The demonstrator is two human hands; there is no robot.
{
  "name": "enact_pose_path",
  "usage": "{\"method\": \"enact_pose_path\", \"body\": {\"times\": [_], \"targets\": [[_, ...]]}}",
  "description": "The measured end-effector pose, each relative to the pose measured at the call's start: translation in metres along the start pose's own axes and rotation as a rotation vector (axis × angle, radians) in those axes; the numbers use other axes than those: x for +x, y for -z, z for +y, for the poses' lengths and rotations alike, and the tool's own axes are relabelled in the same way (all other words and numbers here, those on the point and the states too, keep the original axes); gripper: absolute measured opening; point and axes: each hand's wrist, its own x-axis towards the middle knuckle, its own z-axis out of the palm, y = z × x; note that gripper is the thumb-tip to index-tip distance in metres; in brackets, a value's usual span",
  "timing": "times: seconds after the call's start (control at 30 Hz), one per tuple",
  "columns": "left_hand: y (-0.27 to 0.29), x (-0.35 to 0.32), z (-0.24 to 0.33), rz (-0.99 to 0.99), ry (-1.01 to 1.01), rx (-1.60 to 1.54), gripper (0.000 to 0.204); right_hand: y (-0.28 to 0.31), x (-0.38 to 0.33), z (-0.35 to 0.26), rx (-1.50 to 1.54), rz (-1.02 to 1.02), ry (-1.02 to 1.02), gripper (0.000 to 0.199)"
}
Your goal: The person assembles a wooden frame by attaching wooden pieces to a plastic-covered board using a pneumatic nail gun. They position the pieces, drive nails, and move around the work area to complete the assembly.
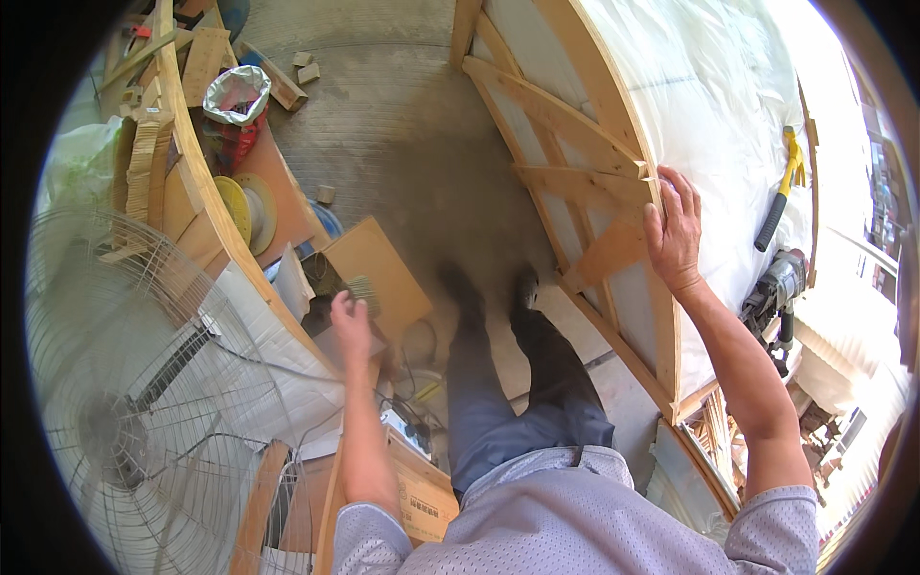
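Note:
My left hand (352,328) is raised over the floor on the left, fingers curled. At its fingertips is a small ribbed, grey-green bundle (363,296) that looks like a coil of nails; it seems held, though blur softens the grip. My right hand (678,230) lies open on the top edge of a wooden crate frame (665,331), thumb on the near side and fingers stretched along the corner. Clear plastic film (714,115) covers the crate's top. On it are a yellow-and-black hammer (784,190) and a dark nail gun (778,286).
On the left a wire-guarded fan (125,431) stands beside a curved wooden rail (206,206). Behind it are a yellow spool (233,213), a foil-lined bag (237,96) and wood offcuts. A brown board (379,273) and a cardboard box (426,503) stand near my legs.

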Motion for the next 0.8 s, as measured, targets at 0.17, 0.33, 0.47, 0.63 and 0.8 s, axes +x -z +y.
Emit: {"method": "enact_pose_path", "body": {"times": [0.17,0.33,0.47,0.63,0.8], "targets": [[-0.033,-0.064,0.036,-0.246,-0.093,-0.218,0.044,0.000,-0.001,0.000,0.007,0.018,-0.013,0.035],[-0.057,-0.126,0.058,-0.402,0.162,-0.541,0.048,0.001,-0.003,0.000,0.011,0.034,-0.017,0.034],[-0.064,-0.181,0.071,-0.529,0.339,-0.975,0.041,-0.004,-0.006,0.004,-0.011,0.083,-0.002,0.037],[-0.054,-0.237,0.082,-0.635,0.427,-1.368,0.039,-0.008,-0.010,0.009,-0.041,0.143,-0.013,0.038],[-0.036,-0.284,0.103,-0.642,0.308,-1.526,0.045,0.014,-0.025,-0.011,0.111,0.167,-0.152,0.050]]}}
